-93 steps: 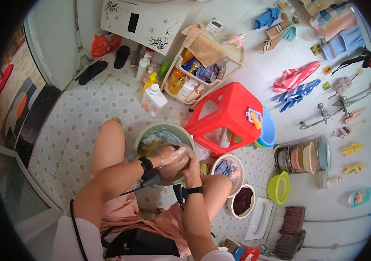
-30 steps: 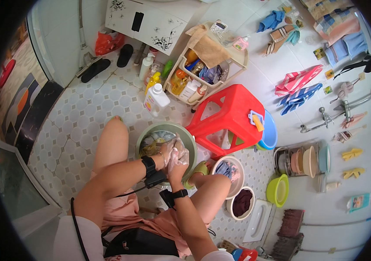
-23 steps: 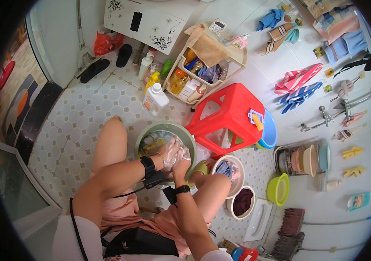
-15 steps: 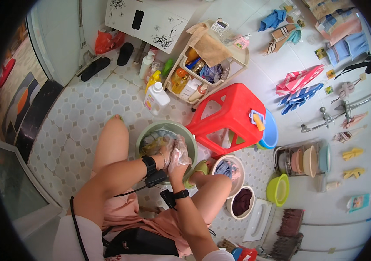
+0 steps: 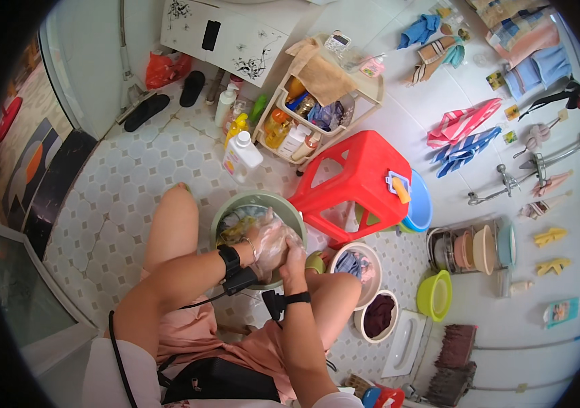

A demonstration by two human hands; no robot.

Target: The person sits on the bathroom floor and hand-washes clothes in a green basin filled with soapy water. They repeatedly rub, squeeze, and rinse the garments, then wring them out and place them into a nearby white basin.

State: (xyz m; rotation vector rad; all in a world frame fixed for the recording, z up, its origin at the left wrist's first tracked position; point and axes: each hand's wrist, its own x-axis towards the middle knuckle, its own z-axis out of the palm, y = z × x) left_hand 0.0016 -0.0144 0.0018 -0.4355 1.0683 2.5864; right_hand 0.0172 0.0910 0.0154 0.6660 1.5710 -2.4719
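A grey-green basin (image 5: 219, 216) stands on the floor between my knees, with wet clothes (image 5: 239, 221) and water in it. My left hand (image 5: 271, 243) and my right hand (image 5: 294, 258) are pressed together over the basin's right side, both coated in white suds. Their fingers are closed against each other, and whatever they may grip is hidden by suds and by the hands themselves. Each wrist carries a black strap with a small box on it.
Just right of the basin stands a red plastic stool (image 5: 365, 177). Beyond it are a tub of clothes (image 5: 356, 264), a tub with dark cloth (image 5: 378, 316) and a lime-green basin (image 5: 434, 296). A white detergent bottle (image 5: 242, 158) and a shelf cart (image 5: 317, 102) stand ahead.
My right hand has shifted slightly right and lower, off the top of the left hand to its side. The left hand's back now shows more. Both stay over the basin.
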